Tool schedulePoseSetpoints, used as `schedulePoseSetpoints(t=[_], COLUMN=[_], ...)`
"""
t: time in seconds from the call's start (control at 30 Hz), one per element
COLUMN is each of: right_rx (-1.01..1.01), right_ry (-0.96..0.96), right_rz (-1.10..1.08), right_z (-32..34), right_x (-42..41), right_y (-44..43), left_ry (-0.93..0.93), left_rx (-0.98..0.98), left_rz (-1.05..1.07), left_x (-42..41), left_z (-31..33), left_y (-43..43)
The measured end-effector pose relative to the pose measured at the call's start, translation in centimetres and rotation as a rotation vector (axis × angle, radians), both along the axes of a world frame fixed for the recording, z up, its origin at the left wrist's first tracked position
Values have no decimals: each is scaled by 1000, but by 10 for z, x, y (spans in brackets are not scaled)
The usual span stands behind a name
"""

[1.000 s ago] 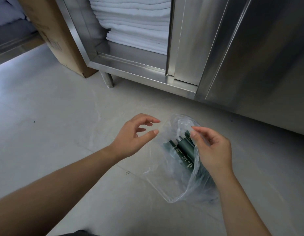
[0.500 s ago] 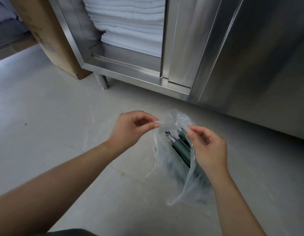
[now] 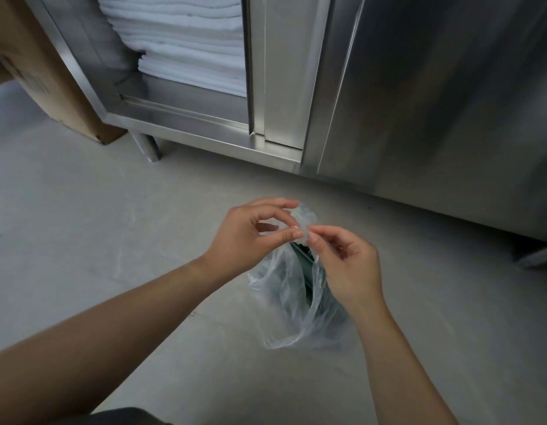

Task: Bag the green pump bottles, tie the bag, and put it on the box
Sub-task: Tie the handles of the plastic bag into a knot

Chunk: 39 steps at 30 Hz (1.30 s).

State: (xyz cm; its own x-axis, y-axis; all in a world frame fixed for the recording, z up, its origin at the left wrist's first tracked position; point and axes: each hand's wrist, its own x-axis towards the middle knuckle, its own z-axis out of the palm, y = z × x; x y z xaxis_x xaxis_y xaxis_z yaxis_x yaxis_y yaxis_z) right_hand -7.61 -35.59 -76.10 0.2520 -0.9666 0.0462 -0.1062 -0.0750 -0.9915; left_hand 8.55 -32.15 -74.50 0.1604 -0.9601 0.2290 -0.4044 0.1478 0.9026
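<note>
A clear plastic bag hangs over the grey floor with dark green pump bottles inside, mostly veiled by the crumpled film. My left hand pinches one side of the bag's mouth between thumb and fingers. My right hand pinches the other side, and the two sets of fingertips meet above the bottles, with the bag's top gathered between them. The cardboard box leans at the far left beside the cabinet.
A stainless steel cabinet fills the back, with one opening showing stacked white towels. Its round leg stands on the floor close to the box. Bare grey floor spreads to the left of my hands.
My left hand went from open to pinching the bag's edge. Both hands then came together, closing the bag's mouth over the bottles.
</note>
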Motion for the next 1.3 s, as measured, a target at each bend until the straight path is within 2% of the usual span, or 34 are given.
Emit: schedulePoseSetpoints(t=[0.1,0.33,0.67,0.87,1.13,1.3], right_rx=[-1,12,-41,-37,6,9], right_ry=[31,60,27,14,12,19], right_rz=[64,155,164,80,179,136], right_z=[0,-1,-1,-4,0,-1], right_x=[-1,-2,6,7,5,6], right_y=[1,2,2,0,-1,-1], left_ry=[136,204,353,336,302,268], left_rx=[50,119,232,205,205,206], left_rz=[-18,36,-18,-22,44,38], left_x=[-5,-3,4,5,2,1], left_z=[-3,-9,-8,-7,-11,-13], left_y=[0,-1,7,8,6,7])
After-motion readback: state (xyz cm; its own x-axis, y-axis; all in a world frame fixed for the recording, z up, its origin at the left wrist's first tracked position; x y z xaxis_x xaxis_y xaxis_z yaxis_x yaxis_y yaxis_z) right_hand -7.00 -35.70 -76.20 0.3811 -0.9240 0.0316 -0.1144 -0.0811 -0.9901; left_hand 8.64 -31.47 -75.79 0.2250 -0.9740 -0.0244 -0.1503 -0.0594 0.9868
